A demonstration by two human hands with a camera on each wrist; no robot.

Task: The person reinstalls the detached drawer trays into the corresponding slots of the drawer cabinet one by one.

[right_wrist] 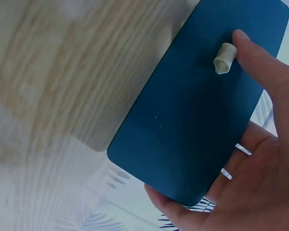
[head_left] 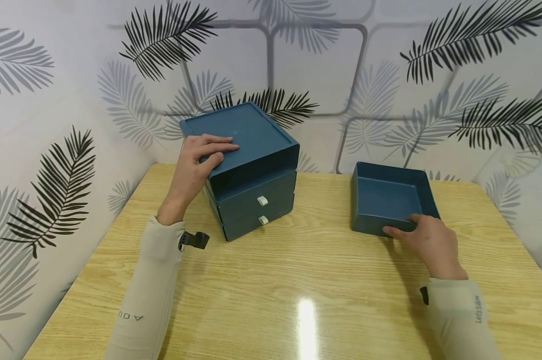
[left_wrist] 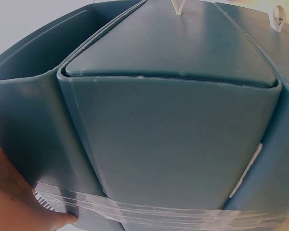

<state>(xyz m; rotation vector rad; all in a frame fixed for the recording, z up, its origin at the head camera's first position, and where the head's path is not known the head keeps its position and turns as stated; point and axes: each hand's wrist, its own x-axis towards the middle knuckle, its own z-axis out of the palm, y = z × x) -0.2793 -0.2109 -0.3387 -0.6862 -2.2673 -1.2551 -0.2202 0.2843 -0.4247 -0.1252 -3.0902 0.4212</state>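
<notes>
Thumb (right_wrist: 254, 60) of R hand (head_left: 430, 245) pressed front panel (right_wrist: 173, 115) just beside pale tab (right_wrist: 225, 58), other fingers round rim & end: gripped loose blue drawer (head_left: 385, 197), hollow side up, R part of wood-grain table (head_left: 325, 260); couldn't tell if base touched it. L hand (head_left: 196, 162) had fingers nearly straight, resting atop blue drawer unit (head_left: 241, 132), L of ctr, well apart from loose drawer. Unit stood angled, top slot (head_left: 255, 170) over two drawers w/ pale tabs; clear tape (left_wrist: 183, 214) along side. Lt sleeves (head_left: 149, 280) both arms. Bkgd: white wall (head_left: 307, 65), blk/grey leaf print.
</notes>
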